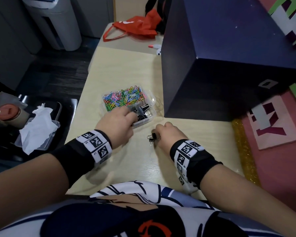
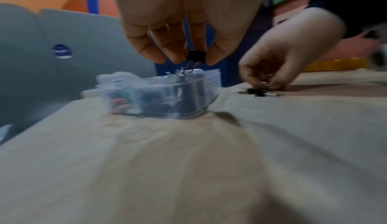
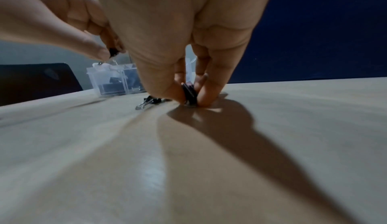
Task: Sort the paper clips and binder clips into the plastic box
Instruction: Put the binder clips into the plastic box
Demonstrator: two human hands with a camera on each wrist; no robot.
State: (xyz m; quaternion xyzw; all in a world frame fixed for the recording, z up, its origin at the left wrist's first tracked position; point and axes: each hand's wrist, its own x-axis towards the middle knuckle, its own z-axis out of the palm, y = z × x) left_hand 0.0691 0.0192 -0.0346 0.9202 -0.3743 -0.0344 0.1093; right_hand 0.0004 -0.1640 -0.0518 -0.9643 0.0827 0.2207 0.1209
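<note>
Both forearms reach in from the bottom of the frame, wrists banded. The left hand, near centre, pinches downward with curled fingertips. The right hand, just right of it, pinches low at the counter.

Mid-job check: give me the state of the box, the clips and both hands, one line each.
plastic box: open, lidless, on the table.
paper clips: piled in the far compartment.
binder clips in box: in the near compartment.
left hand: pinching a black binder clip above the box.
right hand: pinching a binder clip on the table.
loose binder clip: lying on the table, untouched.
</note>
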